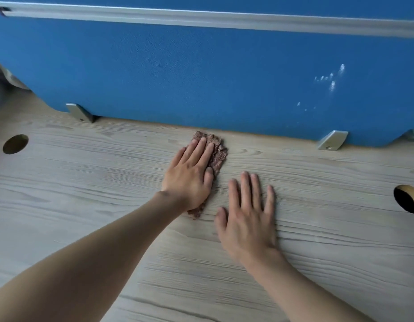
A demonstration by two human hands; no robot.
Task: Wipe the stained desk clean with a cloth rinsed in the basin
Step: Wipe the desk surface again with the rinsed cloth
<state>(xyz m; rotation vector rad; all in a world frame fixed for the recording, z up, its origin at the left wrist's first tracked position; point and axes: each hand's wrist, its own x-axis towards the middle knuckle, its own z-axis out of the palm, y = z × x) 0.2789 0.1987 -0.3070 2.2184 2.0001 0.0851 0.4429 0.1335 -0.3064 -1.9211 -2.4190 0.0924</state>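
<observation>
1. The brown cloth lies flat on the pale wood-grain worktop, toward its far edge. Its far end reaches the foot of the blue partition; whether they touch cannot be told.
2. The cloth's long axis runs away from the person, with the far end leaning slightly right. That end shows rumpled beyond the fingertips, and the near end peeks out below the wrist.
3. The left hand lies palm-down along that axis, pressing on the cloth. Its grip is wide, with the fingers straight and close together, clasping nothing. The bare forearm reaches in from the lower left.
4. The right hand rests palm-down on bare worktop just beside the cloth's near end. Its grip is also wide, with the fingers spread and pointing toward the partition.
5. A silver left bracket and right bracket sit at the partition's foot. A left hole and a right hole open in the worktop. White smudges mark the partition's right part.
</observation>
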